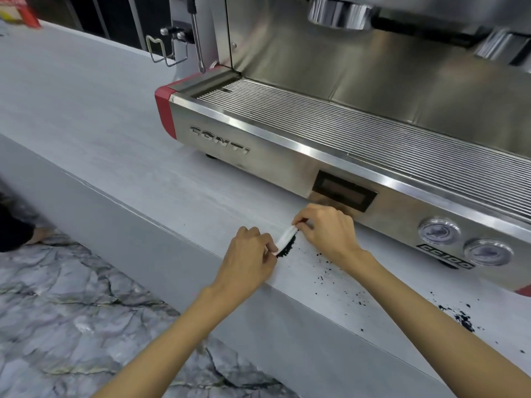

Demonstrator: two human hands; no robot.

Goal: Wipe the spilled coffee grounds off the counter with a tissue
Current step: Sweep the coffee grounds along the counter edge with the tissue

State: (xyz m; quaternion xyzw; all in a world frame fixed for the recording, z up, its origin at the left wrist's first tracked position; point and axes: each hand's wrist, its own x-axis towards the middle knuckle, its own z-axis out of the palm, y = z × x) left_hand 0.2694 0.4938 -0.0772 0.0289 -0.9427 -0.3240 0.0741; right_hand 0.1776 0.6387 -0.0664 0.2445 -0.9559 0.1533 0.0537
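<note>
A folded white tissue (285, 236) lies stretched on the pale grey counter (115, 133), pinched at its near end by my left hand (247, 259) and at its far end by my right hand (327, 231). A dark heap of coffee grounds (288, 246) is banked against the tissue's right edge. Loose specks trail to the right, and a second patch of grounds (462, 317) lies near the counter's front edge at the far right.
A steel espresso machine (287, 156) with a ribbed drip tray (373, 136) and two gauges stands just behind my hands. A grinder with a wire fork (161, 50) is at the back. The counter edge drops to a marbled floor (71, 311).
</note>
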